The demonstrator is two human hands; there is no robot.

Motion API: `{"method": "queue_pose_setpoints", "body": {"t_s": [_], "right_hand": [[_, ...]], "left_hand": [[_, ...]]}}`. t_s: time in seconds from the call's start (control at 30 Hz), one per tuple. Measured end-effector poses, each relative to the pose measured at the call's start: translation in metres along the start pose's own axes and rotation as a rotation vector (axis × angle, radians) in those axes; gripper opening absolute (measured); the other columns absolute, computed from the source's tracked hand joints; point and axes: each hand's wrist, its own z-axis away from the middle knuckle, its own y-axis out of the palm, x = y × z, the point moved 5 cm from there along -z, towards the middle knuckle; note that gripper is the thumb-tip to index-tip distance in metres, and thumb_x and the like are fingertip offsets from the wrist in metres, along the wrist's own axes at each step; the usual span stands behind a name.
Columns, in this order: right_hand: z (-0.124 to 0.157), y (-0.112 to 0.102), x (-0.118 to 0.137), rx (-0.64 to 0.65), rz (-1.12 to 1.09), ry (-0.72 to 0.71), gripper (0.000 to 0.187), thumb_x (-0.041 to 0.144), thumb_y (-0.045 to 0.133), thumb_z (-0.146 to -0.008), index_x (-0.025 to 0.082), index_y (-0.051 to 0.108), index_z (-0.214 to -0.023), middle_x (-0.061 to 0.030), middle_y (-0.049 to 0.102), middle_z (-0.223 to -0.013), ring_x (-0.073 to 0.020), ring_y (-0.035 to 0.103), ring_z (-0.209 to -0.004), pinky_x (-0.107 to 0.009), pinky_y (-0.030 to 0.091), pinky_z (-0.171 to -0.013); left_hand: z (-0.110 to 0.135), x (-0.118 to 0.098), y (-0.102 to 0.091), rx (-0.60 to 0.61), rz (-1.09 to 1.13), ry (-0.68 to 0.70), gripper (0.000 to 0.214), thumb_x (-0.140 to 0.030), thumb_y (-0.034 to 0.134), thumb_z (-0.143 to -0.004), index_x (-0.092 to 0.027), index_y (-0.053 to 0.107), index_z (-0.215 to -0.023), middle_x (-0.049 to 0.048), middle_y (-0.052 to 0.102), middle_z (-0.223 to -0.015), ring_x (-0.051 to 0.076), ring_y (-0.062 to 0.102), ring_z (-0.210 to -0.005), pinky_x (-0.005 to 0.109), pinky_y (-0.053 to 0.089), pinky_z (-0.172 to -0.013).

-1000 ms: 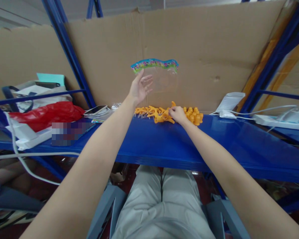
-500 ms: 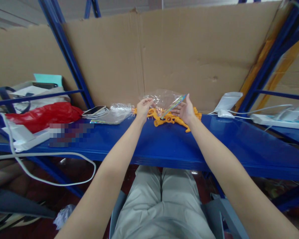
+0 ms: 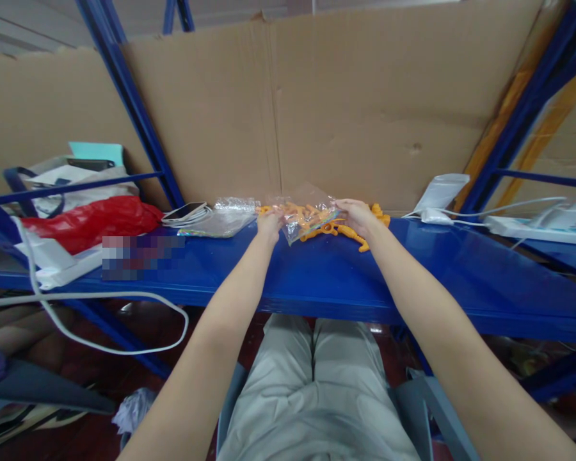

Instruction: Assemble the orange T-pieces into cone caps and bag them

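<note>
A clear plastic bag [image 3: 312, 200] with a colourful printed edge is stretched between my two hands, above several orange plastic pieces [image 3: 358, 240] on the blue shelf. My left hand [image 3: 270, 224] grips the bag's left side, fingers closed on the film. At the bag's right edge, my right hand [image 3: 358, 214] pinches the film between thumb and fingers. Orange shapes show through the clear film; whether any lie inside the bag I cannot tell. More orange parts lie under and beside my right hand.
Left of my hands lie another clear bag [image 3: 221, 221] and a phone [image 3: 191, 211] on a coiled white cable. Further left are a red plastic bag [image 3: 96, 221] and a white power strip [image 3: 72, 266]. A white adapter [image 3: 436, 216] with cables sits at right. A cardboard wall [image 3: 355, 96] closes the back.
Both hands have lowered the bag toward the orange pieces, and it now lies flatter over them. My right hand has gone from spread fingers to a pinch on the bag's edge.
</note>
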Motion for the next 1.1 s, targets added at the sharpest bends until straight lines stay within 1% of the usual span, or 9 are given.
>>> {"method": "queue_pose_setpoints", "body": {"t_s": [0.13, 0.27, 0.4, 0.5, 0.63, 0.77, 0.9, 1.0, 1.1], "right_hand": [[0.002, 0.0, -0.002, 0.031, -0.017, 0.033, 0.019, 0.016, 0.05, -0.094, 0.019, 0.054, -0.076, -0.0008, 0.063, -0.073, -0.0114, 0.06, -0.064, -0.027, 0.054, -0.072], [0.002, -0.006, -0.003, 0.007, -0.031, 0.029, 0.02, 0.018, 0.049, -0.095, 0.02, 0.052, -0.076, -0.0007, 0.061, -0.073, -0.0106, 0.057, -0.062, -0.026, 0.053, -0.072], [0.002, -0.006, -0.004, 0.054, -0.003, 0.065, 0.03, 0.043, 0.047, -0.099, 0.02, 0.054, -0.082, -0.0064, 0.064, -0.08, -0.015, 0.061, -0.07, -0.029, 0.055, -0.07], [-0.001, -0.005, -0.008, 0.084, 0.032, 0.075, 0.037, 0.057, 0.052, -0.094, 0.02, 0.057, -0.09, -0.0107, 0.066, -0.088, -0.0201, 0.065, -0.077, -0.034, 0.057, -0.071], [-0.007, -0.009, -0.015, 0.025, 0.088, 0.059, 0.021, 0.044, 0.065, -0.087, 0.023, 0.059, -0.088, -0.0101, 0.066, -0.093, -0.0202, 0.064, -0.076, -0.037, 0.058, -0.07], [-0.012, -0.017, -0.017, -0.098, 0.09, 0.007, 0.009, 0.031, 0.066, -0.084, 0.025, 0.06, -0.081, -0.0069, 0.065, -0.087, -0.0172, 0.06, -0.071, -0.036, 0.057, -0.07], [-0.016, -0.021, -0.015, -0.201, 0.093, -0.06, 0.013, 0.03, 0.059, -0.089, 0.023, 0.059, -0.078, -0.0049, 0.065, -0.083, -0.0145, 0.058, -0.067, -0.034, 0.054, -0.071], [-0.02, -0.019, -0.011, -0.214, 0.156, -0.147, 0.021, 0.038, 0.054, -0.092, 0.022, 0.059, -0.08, -0.0044, 0.067, -0.083, -0.0163, 0.06, -0.07, -0.035, 0.052, -0.073], [-0.022, -0.018, -0.007, -0.233, 0.177, -0.237, 0.027, 0.048, 0.051, -0.093, 0.024, 0.061, -0.084, -0.0031, 0.067, -0.079, -0.0186, 0.062, -0.073, -0.038, 0.051, -0.076]], "left_hand": [[0.004, -0.006, -0.007, -0.128, 0.02, 0.008, 0.024, 0.0, 0.066, -0.073, -0.019, 0.052, -0.075, -0.0061, 0.055, -0.059, 0.006, 0.054, -0.048, 0.018, 0.044, -0.053], [0.007, -0.009, -0.007, -0.158, 0.003, 0.002, 0.021, -0.001, 0.062, -0.077, -0.019, 0.052, -0.078, -0.0081, 0.052, -0.055, 0.006, 0.049, -0.042, 0.017, 0.037, -0.046], [0.011, -0.012, -0.001, -0.073, -0.131, 0.095, 0.02, 0.0, 0.06, -0.08, -0.018, 0.053, -0.078, -0.0068, 0.056, -0.055, 0.004, 0.042, -0.037, 0.016, 0.028, -0.041], [0.015, -0.008, 0.007, 0.041, -0.247, 0.152, 0.021, 0.0, 0.068, -0.075, -0.018, 0.057, -0.078, -0.0036, 0.061, -0.058, 0.005, 0.043, -0.036, 0.017, 0.027, -0.04], [0.022, 0.001, 0.015, 0.157, -0.357, 0.13, 0.019, -0.002, 0.071, -0.073, -0.018, 0.061, -0.078, -0.0016, 0.062, -0.058, 0.008, 0.048, -0.038, 0.018, 0.031, -0.042], [0.026, 0.002, 0.016, 0.152, -0.327, 0.083, 0.019, 0.0, 0.068, -0.076, -0.016, 0.061, -0.079, -0.0014, 0.063, -0.058, 0.008, 0.048, -0.038, 0.019, 0.03, -0.044], [0.028, 0.0, 0.017, 0.163, -0.302, 0.042, 0.016, 0.0, 0.06, -0.083, -0.016, 0.061, -0.083, -0.0007, 0.064, -0.059, 0.009, 0.05, -0.039, 0.021, 0.031, -0.045], [0.025, 0.002, 0.016, 0.151, -0.23, 0.011, 0.013, -0.004, 0.06, -0.085, -0.017, 0.062, -0.083, -0.0004, 0.064, -0.063, 0.01, 0.052, -0.042, 0.022, 0.036, -0.048], [0.019, 0.003, 0.013, 0.122, -0.157, -0.013, 0.014, -0.004, 0.064, -0.082, -0.018, 0.065, -0.084, 0.0009, 0.065, -0.066, 0.012, 0.055, -0.047, 0.025, 0.042, -0.053]]}}
